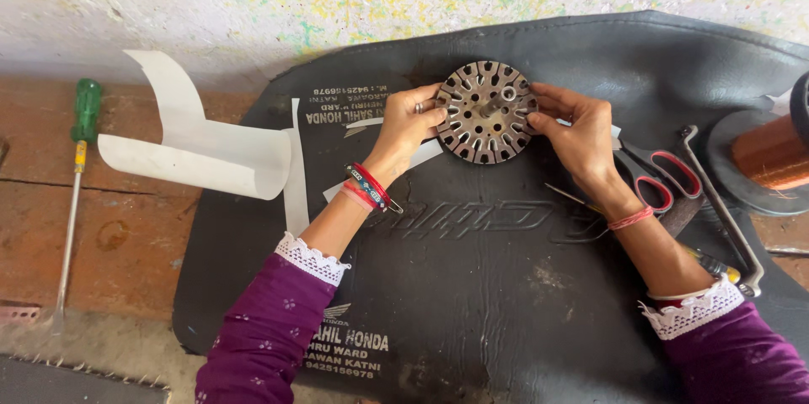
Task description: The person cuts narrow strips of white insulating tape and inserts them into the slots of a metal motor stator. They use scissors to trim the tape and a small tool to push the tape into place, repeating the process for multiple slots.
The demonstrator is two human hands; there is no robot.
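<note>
Both hands pinch a slotted metal stator by its rim, over a black mat.

Left hand and right hand clamp opposite edges; it looks heavy, rigid, sharp-slotted, best held at the rim. Scissors lie just right of the grip.

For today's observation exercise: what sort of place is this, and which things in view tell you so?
Probably a small motor-repair or winding workshop: both hands hold a slotted metal stator core, with a spool of copper wire, a green-handled screwdriver and scissors nearby.
</note>
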